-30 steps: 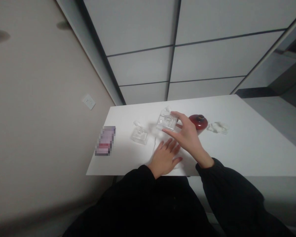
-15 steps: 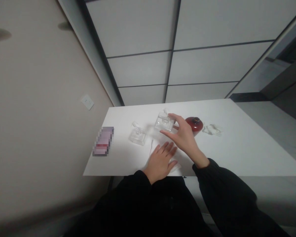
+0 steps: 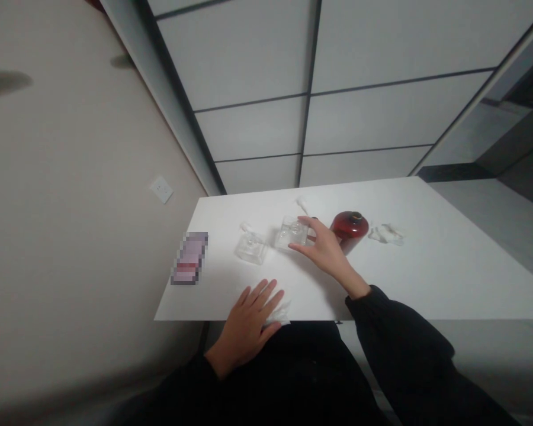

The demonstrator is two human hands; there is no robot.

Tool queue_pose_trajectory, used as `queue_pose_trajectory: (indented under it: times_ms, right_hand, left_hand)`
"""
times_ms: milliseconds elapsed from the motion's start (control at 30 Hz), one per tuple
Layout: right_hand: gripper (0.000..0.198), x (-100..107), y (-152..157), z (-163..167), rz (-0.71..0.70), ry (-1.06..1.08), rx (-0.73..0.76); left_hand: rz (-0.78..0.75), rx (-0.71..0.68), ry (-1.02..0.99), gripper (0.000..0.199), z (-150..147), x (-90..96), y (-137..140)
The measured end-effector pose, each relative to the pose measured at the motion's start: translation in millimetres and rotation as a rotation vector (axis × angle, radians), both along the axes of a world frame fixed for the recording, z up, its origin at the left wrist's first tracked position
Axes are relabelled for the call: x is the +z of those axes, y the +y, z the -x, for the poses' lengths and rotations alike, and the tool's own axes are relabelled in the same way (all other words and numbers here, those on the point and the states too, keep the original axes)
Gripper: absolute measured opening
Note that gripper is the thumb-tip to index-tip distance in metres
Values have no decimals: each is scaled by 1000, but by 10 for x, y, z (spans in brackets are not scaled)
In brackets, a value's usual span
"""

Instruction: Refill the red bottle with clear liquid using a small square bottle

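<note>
My right hand point(image 3: 324, 245) grips a clear square glass bottle point(image 3: 289, 234) between thumb and fingers, at or just above the white table point(image 3: 408, 278); whether its base touches cannot be told. Near the front edge, my left hand point(image 3: 247, 322) lies flat with fingers spread over a white tissue point(image 3: 281, 313), part of which shows by the thumb. A second clear square bottle point(image 3: 251, 249) stands left of the held one, with a small clear piece point(image 3: 246, 226) behind it. Just beyond my right hand is a dark red bottle point(image 3: 350, 228).
A crumpled white tissue point(image 3: 386, 233) lies right of the red bottle. Behind the held bottle is a small whitish piece point(image 3: 302, 205). A blurred-out pink item point(image 3: 189, 258) rests by the table's left edge. A wall with a socket point(image 3: 161, 189) rises on the left, white panels behind.
My left hand has slid left and toward the front edge, the tissue moving with it. My right hand has lowered the glass bottle toward the tabletop. The view has shifted slightly.
</note>
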State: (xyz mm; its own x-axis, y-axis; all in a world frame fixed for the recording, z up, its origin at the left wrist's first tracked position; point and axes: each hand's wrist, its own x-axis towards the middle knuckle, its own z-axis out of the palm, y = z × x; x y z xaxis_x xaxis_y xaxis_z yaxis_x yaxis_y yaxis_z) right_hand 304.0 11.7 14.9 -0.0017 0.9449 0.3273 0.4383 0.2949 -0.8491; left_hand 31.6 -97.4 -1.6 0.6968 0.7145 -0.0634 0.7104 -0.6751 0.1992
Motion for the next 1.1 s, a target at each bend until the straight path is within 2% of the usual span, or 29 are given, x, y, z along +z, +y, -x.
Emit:
queue_pose_trajectory:
  times_ms: [167,233,333,467,567,667,767,867,967,1100]
  right_hand:
    - [66,-52,-144,-36,36,-13,91]
    - [65,-68,-249,-64,64,-31,136]
    - [64,-116,-385,-107,91,-42,158]
    - [66,-200,-469,-141,128,-51,147]
    - [73,-199,-520,-138,108,-86,155]
    - [81,-104,-635,-104,-23,-159,99]
    - [62,35,-800,-28,-214,-210,-28]
    - [44,140,-946,83,-346,-220,-49]
    - [41,176,-1023,202,-369,-217,69]
    - [60,161,-1037,312,-224,-300,330]
  left_hand:
    - [-36,9,-37,68,146,79,-75]
    - [-92,88,-130,62,225,97,-44]
    - [-163,283,-257,47,378,88,101]
    - [-112,394,-217,34,493,80,339]
    - [-64,392,-193,19,472,130,426]
    - [-32,358,-192,3,436,217,403]
    - [-1,341,-190,7,428,322,287]
    - [-14,327,-198,11,430,443,139]
    - [-62,290,-233,14,415,576,17]
    - [-148,216,-301,22,365,780,-102]
